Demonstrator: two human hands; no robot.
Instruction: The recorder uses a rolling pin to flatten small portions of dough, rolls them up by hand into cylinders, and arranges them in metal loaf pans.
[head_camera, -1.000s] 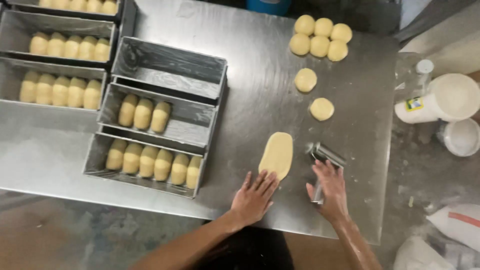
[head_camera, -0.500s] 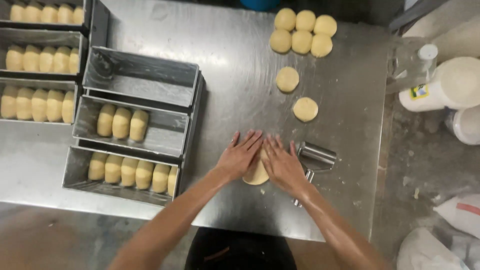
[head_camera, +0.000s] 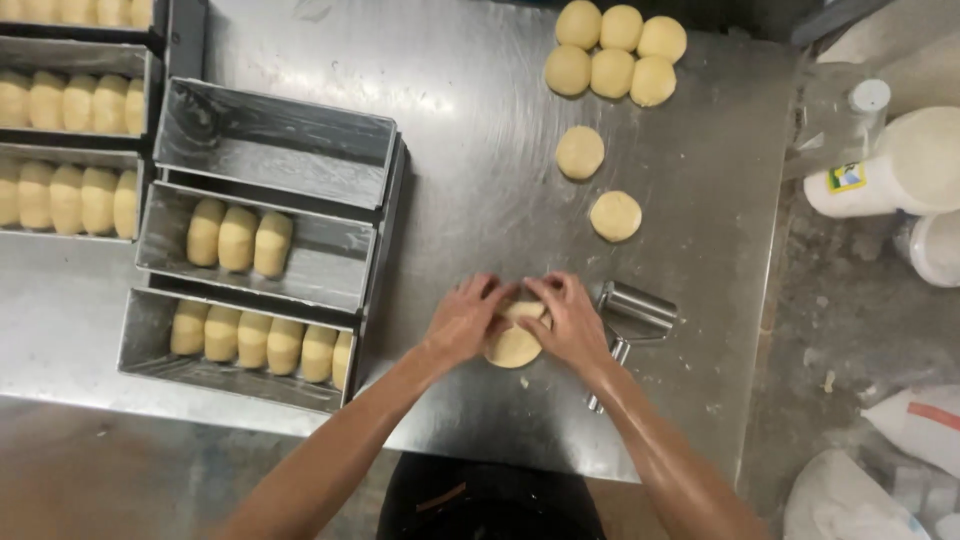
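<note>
Both hands on a flattened dough piece

The left hand (head_camera: 465, 322) and right hand (head_camera: 570, 320) curl their fingers over the dough (head_camera: 513, 345) on the steel desk (head_camera: 470, 150), a metal roller (head_camera: 630, 310) just beside.

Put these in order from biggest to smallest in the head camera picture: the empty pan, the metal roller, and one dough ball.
1. Empty pan, clearly largest.
2. Metal roller, partly behind the right hand.
3. Dough ball, smallest, though close to the roller.

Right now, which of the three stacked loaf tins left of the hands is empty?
The far tin: bare metal inside. The middle tin holds three dough rolls, and the near tin is filled across with rolls.
</note>
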